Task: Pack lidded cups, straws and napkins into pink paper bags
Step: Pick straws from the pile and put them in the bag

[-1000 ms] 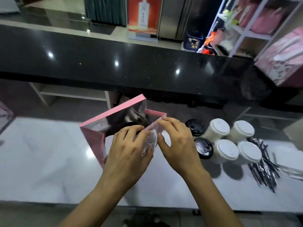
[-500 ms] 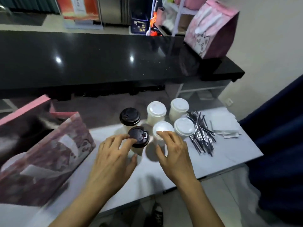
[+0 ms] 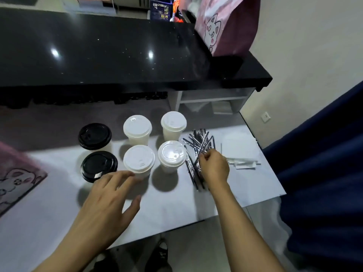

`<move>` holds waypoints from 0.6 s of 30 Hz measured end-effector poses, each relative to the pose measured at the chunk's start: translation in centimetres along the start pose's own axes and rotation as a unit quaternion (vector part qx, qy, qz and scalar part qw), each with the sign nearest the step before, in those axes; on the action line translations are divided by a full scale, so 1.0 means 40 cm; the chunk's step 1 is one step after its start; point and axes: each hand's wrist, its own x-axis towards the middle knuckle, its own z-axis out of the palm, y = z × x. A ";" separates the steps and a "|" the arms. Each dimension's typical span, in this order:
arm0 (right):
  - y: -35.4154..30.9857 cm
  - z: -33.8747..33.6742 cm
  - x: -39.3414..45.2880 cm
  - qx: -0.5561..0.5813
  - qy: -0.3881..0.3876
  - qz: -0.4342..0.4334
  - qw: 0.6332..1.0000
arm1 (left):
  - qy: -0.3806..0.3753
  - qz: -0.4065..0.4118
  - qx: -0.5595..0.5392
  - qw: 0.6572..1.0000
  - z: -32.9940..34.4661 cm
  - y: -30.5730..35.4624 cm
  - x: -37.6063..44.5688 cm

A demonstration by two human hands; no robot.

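Take the cluster of six lidded cups [image 3: 137, 146] as your landmark: they stand on the table [image 3: 176, 203] in two rows of three. Just right of the cluster lies your pile of straws [image 3: 196, 152], touching the nearest cup on that side. Right of the straws, the napkins [image 3: 239, 150] lie flat. Far left of the cups, at the table's edge of view, lies a bag [image 3: 17, 173]. Behind the cups rises the counter [image 3: 117, 55], and on its right end, behind and right of the cluster, stands another bag [image 3: 229, 26]
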 end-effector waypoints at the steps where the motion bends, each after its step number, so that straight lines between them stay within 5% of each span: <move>1: -0.002 0.007 0.026 -0.016 -0.011 0.009 1.000 | -0.001 0.000 -0.001 1.000 0.003 0.003 0.000; 5: -0.023 0.037 0.087 -0.062 -0.035 0.054 0.996 | 0.001 -0.002 0.006 1.000 0.001 0.003 0.005; 11: -0.037 0.055 0.121 0.021 -0.034 0.128 0.991 | 0.021 -0.012 0.009 1.000 -0.004 0.006 0.023; 18: -0.024 -0.003 0.121 0.110 0.016 0.096 0.989 | 0.023 -0.028 -0.001 0.999 -0.001 0.000 0.031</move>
